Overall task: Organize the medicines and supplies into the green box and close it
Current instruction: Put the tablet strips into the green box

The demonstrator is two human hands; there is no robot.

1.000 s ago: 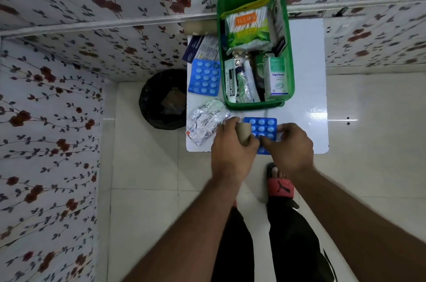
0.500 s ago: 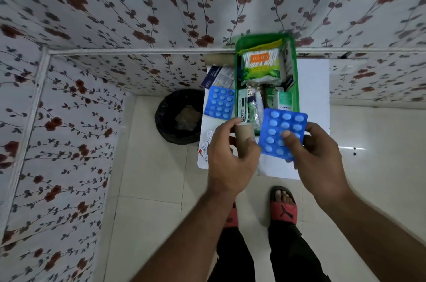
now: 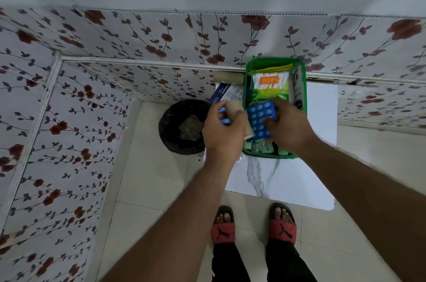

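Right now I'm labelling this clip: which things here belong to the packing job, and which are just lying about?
Job:
green box
blue blister pack, in the right hand over the box
tan roll, in the left hand
cotton swab pack, already in the box
leaflet on the table

Lying about:
black bin
red sandals

You stand in red sandals (image 3: 282,231) on pale floor tiles (image 3: 147,189); a black bin (image 3: 177,132) sits beside the white table (image 3: 299,180), against floral walls (image 3: 69,102).
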